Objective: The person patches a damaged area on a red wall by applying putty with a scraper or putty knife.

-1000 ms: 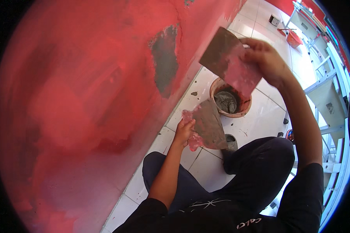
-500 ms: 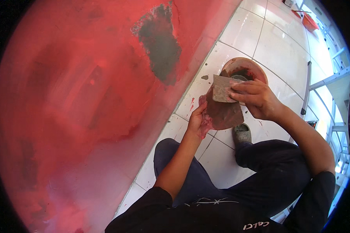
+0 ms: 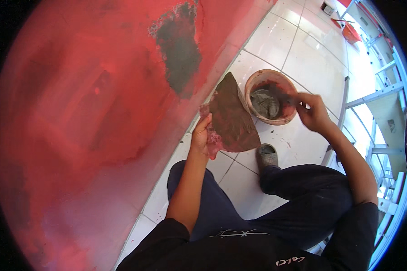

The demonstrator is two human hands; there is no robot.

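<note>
My left hand (image 3: 201, 137) grips a broad flat board (image 3: 233, 118) by its left edge, where pinkish-red material (image 3: 214, 143) clings. Brown-grey smears coat the board's face. My right hand (image 3: 314, 114) is at the right rim of a round bucket (image 3: 252, 82), its fingers closed on a scraper (image 3: 285, 97) that reaches inside. Motion blur and shadow hide most of the scraper's blade. Grey wet paste (image 3: 264, 104) lies in the bucket, and reddish stains mark its inner wall. The board stands just left of the bucket.
A red-painted wall (image 3: 99, 113) with a bare grey patch (image 3: 181, 52) rises on the left. White floor tiles (image 3: 312, 54) carry dark and red drips. Metal framing (image 3: 375, 97) lines the right side. An orange-red container (image 3: 351, 34) sits at the far right. My shoe (image 3: 267, 156) is below the bucket.
My right hand has taken the scraper off the board and moved it right, into the bucket. The board has shifted left and tilted, uncovering the bucket and its paste.
</note>
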